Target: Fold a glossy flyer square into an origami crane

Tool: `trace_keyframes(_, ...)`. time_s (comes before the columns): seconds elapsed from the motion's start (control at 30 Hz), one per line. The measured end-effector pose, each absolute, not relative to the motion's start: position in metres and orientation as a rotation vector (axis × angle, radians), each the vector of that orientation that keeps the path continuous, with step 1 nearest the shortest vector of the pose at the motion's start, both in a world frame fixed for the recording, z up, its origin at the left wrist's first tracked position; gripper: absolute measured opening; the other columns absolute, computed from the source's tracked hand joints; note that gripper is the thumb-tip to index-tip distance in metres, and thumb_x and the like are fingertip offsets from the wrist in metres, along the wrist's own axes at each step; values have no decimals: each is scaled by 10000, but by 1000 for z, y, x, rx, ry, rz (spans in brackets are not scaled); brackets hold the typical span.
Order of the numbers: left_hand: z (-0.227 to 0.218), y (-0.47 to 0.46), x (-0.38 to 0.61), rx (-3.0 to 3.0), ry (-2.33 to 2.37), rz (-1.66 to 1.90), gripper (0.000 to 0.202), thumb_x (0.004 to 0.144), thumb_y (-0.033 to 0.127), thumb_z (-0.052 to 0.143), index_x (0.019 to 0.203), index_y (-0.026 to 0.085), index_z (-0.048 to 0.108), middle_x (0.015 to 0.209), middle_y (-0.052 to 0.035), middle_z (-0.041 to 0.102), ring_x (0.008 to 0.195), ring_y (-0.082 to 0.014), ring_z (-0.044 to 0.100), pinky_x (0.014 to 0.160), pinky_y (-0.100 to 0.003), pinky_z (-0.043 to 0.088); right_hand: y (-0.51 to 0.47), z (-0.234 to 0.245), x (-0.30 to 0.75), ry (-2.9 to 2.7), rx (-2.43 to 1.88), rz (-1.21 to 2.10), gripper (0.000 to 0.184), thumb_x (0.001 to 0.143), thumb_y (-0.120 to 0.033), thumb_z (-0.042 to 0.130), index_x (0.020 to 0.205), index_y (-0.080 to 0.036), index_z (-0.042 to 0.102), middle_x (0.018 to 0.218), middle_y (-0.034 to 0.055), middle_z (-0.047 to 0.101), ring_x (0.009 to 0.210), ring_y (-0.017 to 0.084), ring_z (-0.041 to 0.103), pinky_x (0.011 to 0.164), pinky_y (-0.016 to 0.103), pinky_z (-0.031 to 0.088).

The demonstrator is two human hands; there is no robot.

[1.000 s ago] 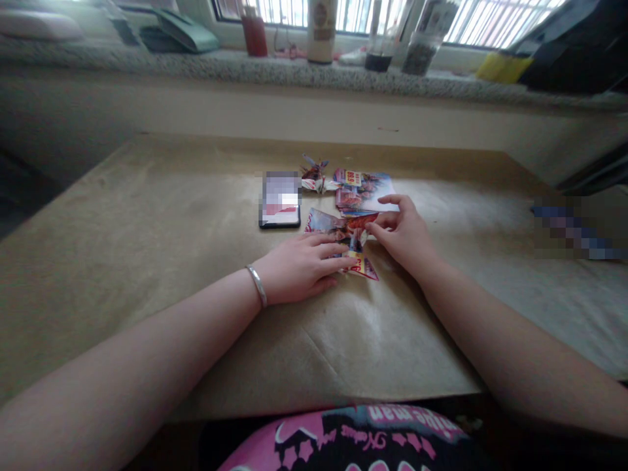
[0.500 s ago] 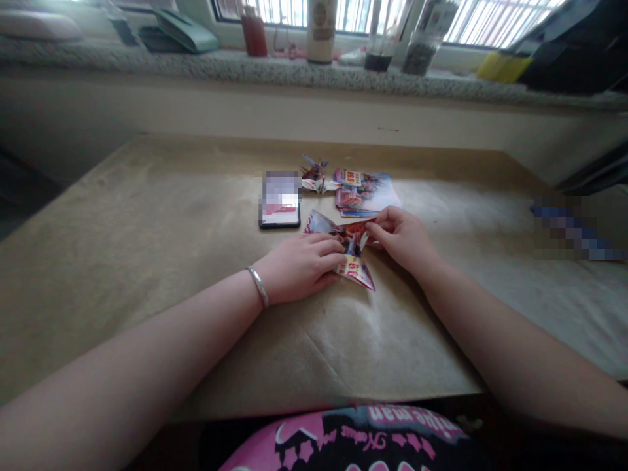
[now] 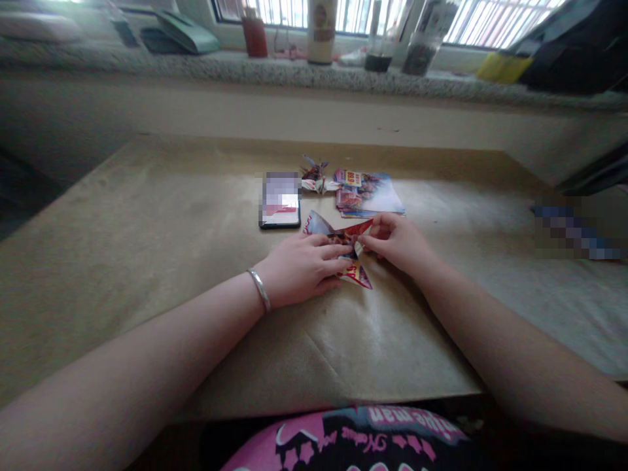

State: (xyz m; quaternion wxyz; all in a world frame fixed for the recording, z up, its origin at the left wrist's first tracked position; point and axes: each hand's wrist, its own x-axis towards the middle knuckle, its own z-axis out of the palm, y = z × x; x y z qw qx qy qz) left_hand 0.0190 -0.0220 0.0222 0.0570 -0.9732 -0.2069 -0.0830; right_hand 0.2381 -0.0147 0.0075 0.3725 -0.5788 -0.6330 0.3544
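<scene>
From the head view, I see two bare hands over a light-brown surface [image 3: 196,216], both busy with one piece of folded paper [image 3: 341,238], which lies near the middle, its pointed corners sticking out around the fingers. The left hand [image 3: 305,269] is laid flat, palm down, fingers stretched across the paper; a silver bracelet [image 3: 258,291] circles that wrist. The right hand [image 3: 400,243] is narrow, thumb and fingertips pinched at the paper's right side. Just beyond the paper sits a stack [image 3: 370,193] of glossy printed sheets, and to its left a crumpled-looking figure [image 3: 320,186] of similar paper, between the stack and a phone [image 3: 280,212] with a blurred screen. Behind, on the speckled sill [image 3: 275,70], stand a red bottle [image 3: 254,36] and a cream bottle [image 3: 321,33]. Pink-and-black printed cloth [image 3: 353,441] shows at the near edge.
</scene>
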Motion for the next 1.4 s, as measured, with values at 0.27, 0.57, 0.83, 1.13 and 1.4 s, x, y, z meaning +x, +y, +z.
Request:
trace_keyframes(0.27,18,-26,20,-2922,-684,-272,387,947,368,451,1288,217,555,1303,-32,604,1163,-233,548,948,-369,413,-14,8,239,-1676,-1611,966,219,715,-354,665,738,-198,513,584,-12,636,448,93,509,377,194,368)
trace_keyframes(0.57,21,-26,22,-2923,-698,-246,317,930,380,480,1139,188,622,1127,-85,646,1046,-231,591,883,-354,461,-16,10,237,-1606,-1553,1050,196,709,-303,686,703,-186,529,576,-17,625,465,83,521,397,182,416)
trace_keyframes(0.83,25,-27,22,-2868,-851,-291,317,910,411,489,956,127,621,1010,-111,635,913,-238,609,788,-353,509,-16,7,238,-1662,-1474,1030,210,686,-342,673,779,-183,572,635,-18,628,510,102,526,471,230,426)
trace_keyframes(1.13,12,-23,19,-2743,-852,-651,794,866,620,480,1418,66,343,1341,-191,498,1251,-297,456,1074,-424,371,-17,7,235,-1690,-1368,1031,208,654,-289,663,807,-188,564,697,-10,634,583,132,569,578,287,476)
trace_keyframes(1.4,8,-20,15,-2819,-902,-560,939,812,686,506,1458,49,263,1471,-185,388,1361,-306,359,1155,-442,247,-18,7,235,-1626,-1308,1059,223,670,-320,685,808,-206,552,772,11,663,636,152,606,583,297,503)
